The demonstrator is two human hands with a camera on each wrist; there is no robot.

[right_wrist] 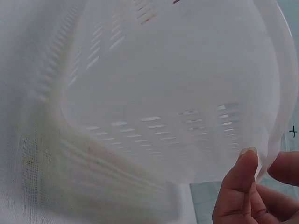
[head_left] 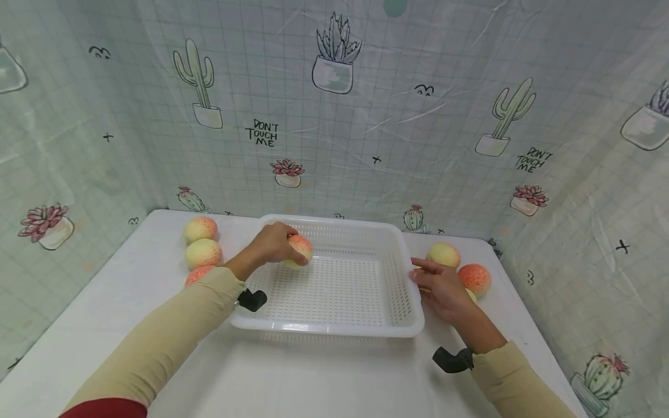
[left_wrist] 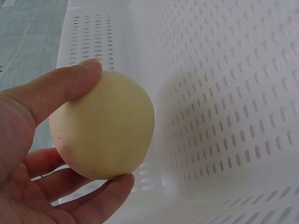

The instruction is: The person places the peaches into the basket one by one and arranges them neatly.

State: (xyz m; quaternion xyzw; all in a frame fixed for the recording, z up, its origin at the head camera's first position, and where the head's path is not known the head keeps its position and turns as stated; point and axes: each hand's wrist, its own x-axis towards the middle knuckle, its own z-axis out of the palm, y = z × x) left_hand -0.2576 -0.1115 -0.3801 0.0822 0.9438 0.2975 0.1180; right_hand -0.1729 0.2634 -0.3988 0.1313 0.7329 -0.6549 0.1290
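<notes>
My left hand (head_left: 275, 244) grips a yellow and red peach (head_left: 301, 251) over the left side of a white perforated plastic basket (head_left: 334, 329). In the left wrist view the thumb lies on top of the peach (left_wrist: 110, 126) and the fingers curl beneath it. A gap between the peach and the basket's floor cannot be judged. At the basket's right rim, my right hand (head_left: 444, 290) pinches the edge. The right wrist view has its thumb and a finger on either side of the rim (right_wrist: 285, 93).
Three peaches (head_left: 204, 253) form a row left of the basket, the nearest partly behind the left sleeve. More peaches (head_left: 474, 279) lie to the right, some partly hidden by the right hand. A patterned cloth (head_left: 366, 128) hangs behind and beside the white table (head_left: 313, 377).
</notes>
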